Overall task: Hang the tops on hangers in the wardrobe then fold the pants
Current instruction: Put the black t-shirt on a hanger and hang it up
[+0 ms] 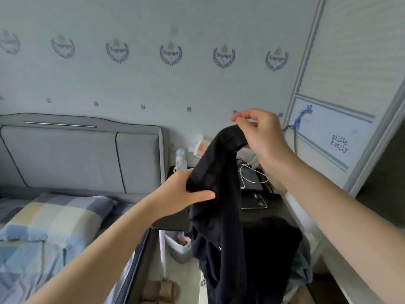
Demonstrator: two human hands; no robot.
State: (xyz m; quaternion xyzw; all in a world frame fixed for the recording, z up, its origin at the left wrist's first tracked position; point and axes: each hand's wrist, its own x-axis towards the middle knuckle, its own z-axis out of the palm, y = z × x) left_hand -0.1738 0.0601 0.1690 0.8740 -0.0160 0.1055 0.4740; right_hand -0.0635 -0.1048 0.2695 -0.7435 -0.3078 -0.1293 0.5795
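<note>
Head view. A black garment point(221, 194) hangs in mid-air above a dark bedside table point(278, 210), held up by both hands. The right hand point(260, 137) pinches its upper edge between thumb and fingers; the left hand point(182, 194) grips a bunched fold lower down. A bed point(54, 227) with a checked pillow point(59, 216) lies left; a wardrobe door point(350, 84) stands right.

Black garment point(221, 194) held up mid-air, bunched at its top, hanging limp and crumpled, lower part draping toward the floor beside the bed.
</note>
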